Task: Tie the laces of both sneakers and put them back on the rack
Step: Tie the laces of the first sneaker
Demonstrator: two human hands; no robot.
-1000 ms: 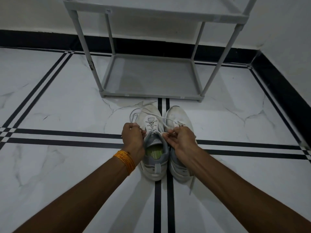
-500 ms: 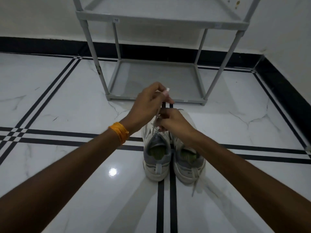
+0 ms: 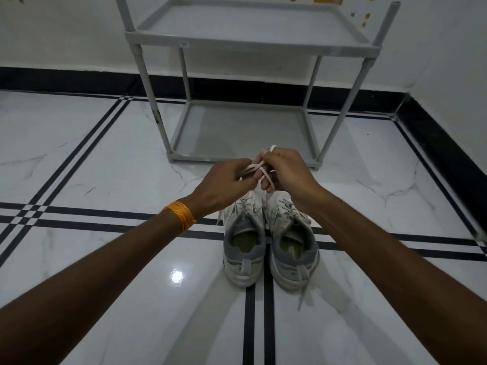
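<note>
Floor (image 3: 79, 159): glossy white marble with black stripes, and slick by the look of it. A hard tug on a lace could skate a sneaker along it.
Rack (image 3: 250, 46): grey, two shelves, both bare, standing just beyond the sneakers. The lower shelf sits close behind the hands, so a shoe lifted carelessly could clip its front edge.
Sneakers: both on the floor in front of the rack, heels toward the camera, side by side and touching or nearly so.
Left sneaker (image 3: 243, 248): this looks like the one being tied, its lace running up into the hands. Pull too hard and the toe lifts or the shoe twists against its neighbour.
Right sneaker (image 3: 293, 248): apparently not yet tied. That is my read only, since the hands hide its upper eyelets.
Left hand (image 3: 226, 184): above the sneakers, nearer the rack, fingers pinched on a strand of lace.
Right hand (image 3: 288, 172): beside the left hand, clenched round the lace with a loop showing above the knuckles. If that loop slips off, the bow collapses and it's back to the start.
Lace (image 3: 257, 168): white, crossed between the two hands, mid-knot. The danger is uneven pull, leaving one short end and a knot that works loose.
Loose lace (image 3: 303, 291): trailing from the right sneaker's heel side onto the floor, away from the rack. It may snag or drag when that shoe is lifted.
Bangles (image 3: 180, 216): orange, on the left wrist, clear of the lace for now.
</note>
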